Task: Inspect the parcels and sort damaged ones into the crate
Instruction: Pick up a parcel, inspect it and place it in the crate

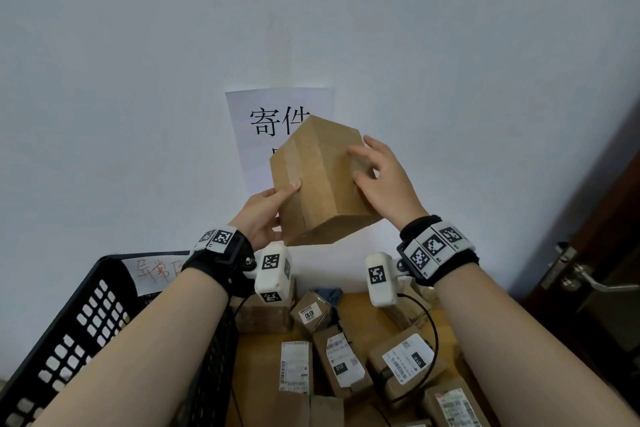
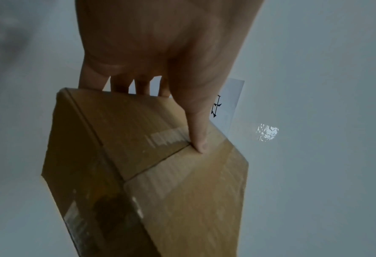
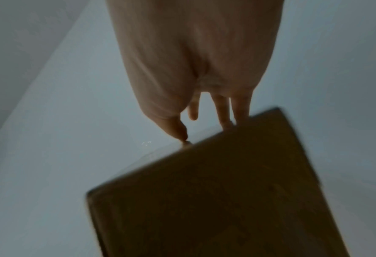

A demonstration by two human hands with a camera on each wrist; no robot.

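Both hands held a plain brown parcel (image 1: 320,180) aloft before the wall: left hand (image 1: 261,215) gripping its lower edge, thumb on top, right hand (image 1: 382,184) spread loosely against its side. Only the left wrist view showed a dark stain (image 2: 110,210) under tape. Behind, a sign (image 1: 258,121) read "寄件"; parcels on the table (image 1: 360,308) bore "010" labels (image 1: 416,359); the crate (image 1: 104,322) stood left.
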